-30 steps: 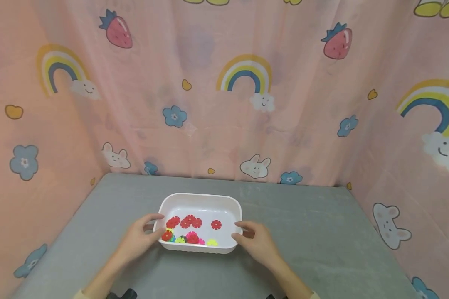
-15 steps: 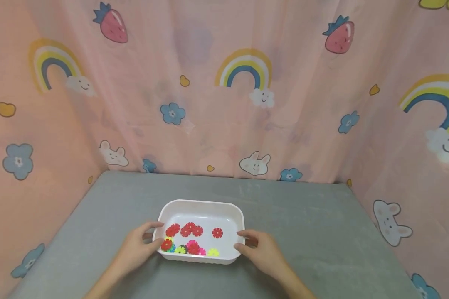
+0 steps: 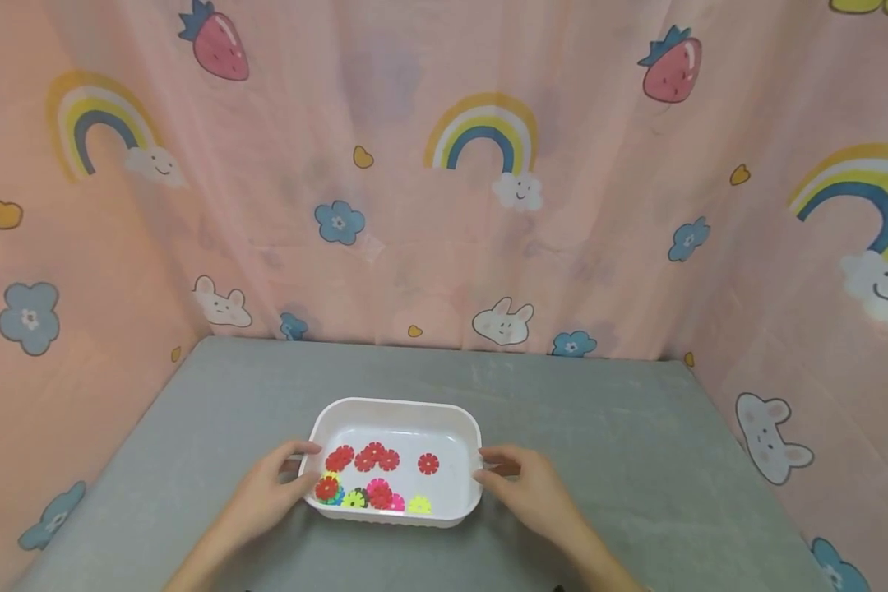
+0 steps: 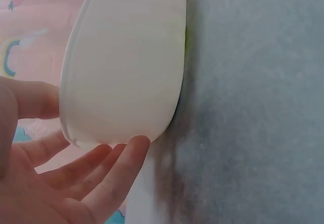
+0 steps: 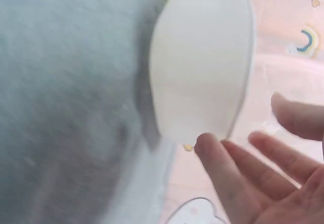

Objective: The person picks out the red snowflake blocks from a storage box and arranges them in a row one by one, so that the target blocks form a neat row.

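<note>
A white plastic tub (image 3: 395, 520), rectangular with rounded corners, stands on the grey table. Inside lie several red notched plastic discs (image 3: 428, 464), with yellow-green discs (image 3: 419, 505), pink, blue and dark ones along the near side. At the tub's left end my left hand (image 3: 270, 489) grips the rim between thumb and fingers; the left wrist view has the fingertips against the end wall. My right hand (image 3: 529, 485) is beside the right end, fingers spread. In the right wrist view its thumb is apart from the rim, and the fingertips are close to the wall.
The grey tabletop (image 3: 622, 444) extends around the tub on all sides. A pink patterned curtain (image 3: 414, 271) closes off the back and both sides.
The tub came down and nearer in the head view, between both hands, then stayed about there. The right hand has loosened and drawn slightly off the right rim; the left keeps its grip.
</note>
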The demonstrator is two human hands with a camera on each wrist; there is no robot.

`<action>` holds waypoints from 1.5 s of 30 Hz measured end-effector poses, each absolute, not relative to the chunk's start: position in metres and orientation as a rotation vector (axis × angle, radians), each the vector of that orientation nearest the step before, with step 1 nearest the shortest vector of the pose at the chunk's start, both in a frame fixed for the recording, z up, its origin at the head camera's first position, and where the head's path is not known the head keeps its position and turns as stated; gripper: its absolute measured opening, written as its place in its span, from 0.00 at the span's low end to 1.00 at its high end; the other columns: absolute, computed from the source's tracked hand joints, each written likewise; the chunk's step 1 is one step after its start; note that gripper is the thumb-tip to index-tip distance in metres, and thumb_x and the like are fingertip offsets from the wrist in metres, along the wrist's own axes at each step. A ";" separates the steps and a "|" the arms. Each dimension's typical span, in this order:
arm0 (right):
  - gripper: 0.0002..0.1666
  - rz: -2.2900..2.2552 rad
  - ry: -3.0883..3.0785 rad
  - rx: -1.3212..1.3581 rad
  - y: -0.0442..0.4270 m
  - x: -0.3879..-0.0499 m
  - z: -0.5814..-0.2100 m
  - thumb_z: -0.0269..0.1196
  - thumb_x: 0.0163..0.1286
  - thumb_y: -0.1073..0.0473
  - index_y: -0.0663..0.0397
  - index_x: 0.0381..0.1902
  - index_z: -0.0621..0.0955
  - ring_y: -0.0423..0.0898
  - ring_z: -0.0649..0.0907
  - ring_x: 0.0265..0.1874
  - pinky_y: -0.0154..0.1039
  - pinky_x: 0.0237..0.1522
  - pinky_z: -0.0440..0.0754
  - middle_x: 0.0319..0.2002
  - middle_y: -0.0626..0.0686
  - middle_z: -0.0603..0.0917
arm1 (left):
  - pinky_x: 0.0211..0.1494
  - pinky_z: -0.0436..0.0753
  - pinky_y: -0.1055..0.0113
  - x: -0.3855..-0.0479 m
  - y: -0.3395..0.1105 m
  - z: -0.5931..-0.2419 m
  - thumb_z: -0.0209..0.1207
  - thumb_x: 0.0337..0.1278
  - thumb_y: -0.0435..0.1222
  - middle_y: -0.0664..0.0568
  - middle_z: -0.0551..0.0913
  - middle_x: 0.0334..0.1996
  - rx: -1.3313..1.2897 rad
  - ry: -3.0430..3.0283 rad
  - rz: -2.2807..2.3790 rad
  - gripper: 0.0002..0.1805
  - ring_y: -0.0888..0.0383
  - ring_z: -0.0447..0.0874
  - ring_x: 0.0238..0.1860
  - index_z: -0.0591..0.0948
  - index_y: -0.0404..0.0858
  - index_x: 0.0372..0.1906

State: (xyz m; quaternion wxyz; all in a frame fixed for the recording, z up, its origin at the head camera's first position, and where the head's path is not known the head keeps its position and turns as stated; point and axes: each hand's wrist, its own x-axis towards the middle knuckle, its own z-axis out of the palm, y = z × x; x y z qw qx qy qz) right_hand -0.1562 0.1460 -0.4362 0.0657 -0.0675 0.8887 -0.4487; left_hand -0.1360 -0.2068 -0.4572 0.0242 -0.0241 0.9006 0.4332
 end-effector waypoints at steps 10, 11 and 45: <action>0.19 -1.229 2.856 -0.308 0.130 -0.167 -0.416 0.74 0.63 0.53 0.54 0.49 0.87 0.43 0.85 0.36 0.36 0.33 0.85 0.37 0.45 0.87 | 0.60 0.79 0.38 -0.156 -0.210 -0.468 0.61 0.69 0.38 0.35 0.70 0.70 -0.035 2.725 1.379 0.24 0.31 0.75 0.64 0.76 0.41 0.67; 0.19 -1.220 2.854 -0.329 0.128 -0.168 -0.416 0.74 0.63 0.53 0.55 0.50 0.87 0.43 0.84 0.36 0.35 0.32 0.85 0.37 0.46 0.87 | 0.61 0.78 0.38 -0.158 -0.211 -0.468 0.61 0.69 0.38 0.35 0.70 0.70 -0.021 2.719 1.393 0.24 0.31 0.74 0.65 0.75 0.41 0.67; 0.20 -0.888 2.698 -0.480 0.060 -0.210 -0.444 0.77 0.56 0.60 0.63 0.44 0.83 0.45 0.77 0.29 0.37 0.30 0.78 0.30 0.50 0.79 | 0.62 0.75 0.35 -0.154 -0.221 -0.462 0.63 0.67 0.39 0.35 0.69 0.71 0.068 2.652 1.372 0.23 0.29 0.70 0.67 0.76 0.43 0.65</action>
